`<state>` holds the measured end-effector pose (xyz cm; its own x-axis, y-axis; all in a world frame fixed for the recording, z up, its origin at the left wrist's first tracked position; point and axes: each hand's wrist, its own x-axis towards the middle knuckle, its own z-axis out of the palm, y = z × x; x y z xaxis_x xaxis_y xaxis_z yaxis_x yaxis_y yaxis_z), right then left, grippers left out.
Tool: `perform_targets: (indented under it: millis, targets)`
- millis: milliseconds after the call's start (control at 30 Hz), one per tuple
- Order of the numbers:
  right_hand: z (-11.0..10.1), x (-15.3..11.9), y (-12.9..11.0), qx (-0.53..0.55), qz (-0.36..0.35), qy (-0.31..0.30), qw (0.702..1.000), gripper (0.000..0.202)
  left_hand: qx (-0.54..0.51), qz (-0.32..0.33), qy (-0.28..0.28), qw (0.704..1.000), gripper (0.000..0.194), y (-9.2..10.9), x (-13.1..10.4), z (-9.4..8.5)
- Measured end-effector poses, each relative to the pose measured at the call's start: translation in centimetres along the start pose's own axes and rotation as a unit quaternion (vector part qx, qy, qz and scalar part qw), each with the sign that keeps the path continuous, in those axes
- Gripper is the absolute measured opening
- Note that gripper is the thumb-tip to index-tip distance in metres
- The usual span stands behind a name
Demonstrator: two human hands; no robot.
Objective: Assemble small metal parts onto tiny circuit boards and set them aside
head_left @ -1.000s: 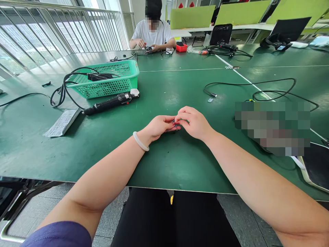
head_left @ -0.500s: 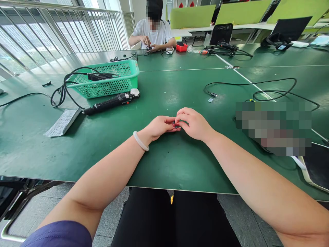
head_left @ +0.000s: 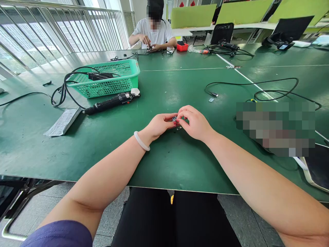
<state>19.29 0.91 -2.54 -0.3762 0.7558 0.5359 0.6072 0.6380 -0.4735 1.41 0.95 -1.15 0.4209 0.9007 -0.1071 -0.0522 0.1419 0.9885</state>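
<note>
My left hand (head_left: 161,123), with a white band on its wrist, pinches a small dark part with a silvery pattern (head_left: 174,118) over the green table. Its exact kind is too small to make out. The curled fingers of my right hand (head_left: 194,122) meet at the same part from the right and partly cover it. Just below the fingertips shows a small rectangular metal piece (head_left: 179,128); whether it lies on the table or hangs from the fingers I cannot tell.
A green basket (head_left: 110,85) with cables stands at the left, behind a black electric screwdriver (head_left: 111,103) and a paper strip (head_left: 63,121). A black cable (head_left: 257,83) loops at the right, near a blurred object (head_left: 275,128). Across the table (head_left: 159,164) sits another person (head_left: 154,32).
The small dark part has turned and shows its silvery patterned face. My fingers have shifted slightly, and the rectangular metal piece now shows below them.
</note>
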Motion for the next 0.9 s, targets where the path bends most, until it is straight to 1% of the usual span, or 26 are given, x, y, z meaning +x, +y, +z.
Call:
perform_targets:
  millis: [100,200,333,433,600,767,900]
  targets:
    - [0.1,0.0,-0.1,0.011,0.024,0.013,1.0,0.009,0.008,0.011,0.037,0.999,0.049,-0.1,0.2,0.0]
    - [0.2,0.0,-0.4,0.018,0.059,0.033,0.998,0.009,0.004,0.003,0.066,0.998,0.06,-0.2,0.4,0.0]
    - [0.4,0.1,-0.7,0.023,0.111,0.052,0.992,0.014,0.009,-0.002,0.059,0.998,0.062,-0.2,0.3,0.2]
    - [0.5,0.2,-0.9,0.028,0.134,0.06,0.989,0.016,0.021,-0.002,0.06,0.998,0.061,0.0,0.0,0.6]
    - [0.4,0.1,-1.2,0.039,0.156,0.067,0.985,0.018,0.047,-0.002,0.063,0.997,0.059,0.3,-0.1,1.0]
    - [0.4,0.0,-1.3,0.054,0.176,0.066,0.981,0.02,0.083,-0.001,0.056,0.995,0.061,0.5,-0.4,1.2]
    - [0.5,0.0,-1.3,0.055,0.191,0.071,0.977,0.019,0.11,-0.003,0.067,0.992,0.061,0.9,-0.7,1.3]
